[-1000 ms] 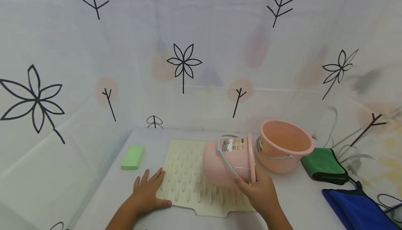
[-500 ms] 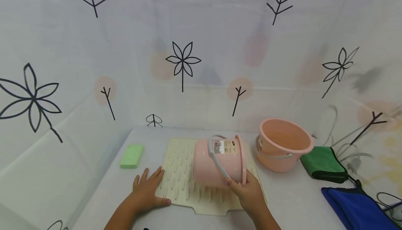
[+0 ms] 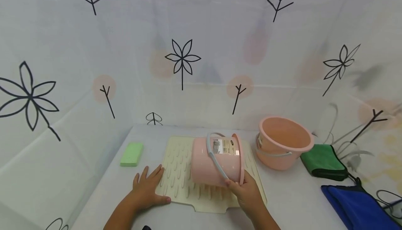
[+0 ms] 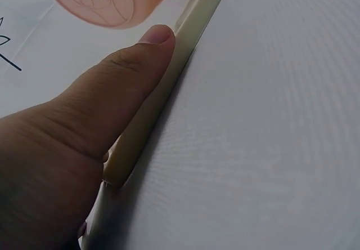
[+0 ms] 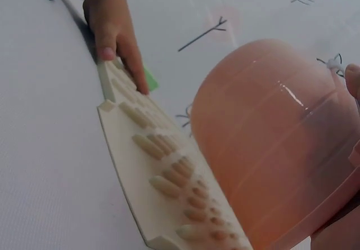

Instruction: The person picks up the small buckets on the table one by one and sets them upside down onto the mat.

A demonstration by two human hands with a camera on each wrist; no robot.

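A cream washboard (image 3: 176, 188) with raised ridges lies flat on the table. My left hand (image 3: 145, 190) rests at its left front corner with fingers spread, and in the left wrist view the thumb (image 4: 135, 70) lies along the board's edge. My right hand (image 3: 248, 193) grips the rim of a pink bucket (image 3: 201, 163), thumb outside near the grey handle (image 3: 215, 158). The bucket is tipped on its side over the washboard, mouth to the right, label facing up. Whether its wall (image 5: 264, 120) touches the ridges I cannot tell.
An orange-pink bucket (image 3: 273, 158) stands upright at the back right. Beside it lie a folded green cloth (image 3: 325, 162) and a folded blue cloth (image 3: 358, 203). A green sponge-like block (image 3: 132, 154) sits at the left. A patterned white curtain (image 3: 207, 48) encloses the table.
My right hand and the tipped bucket have shifted left over the washboard, mostly in the first half second. My left hand stays at the board's corner.
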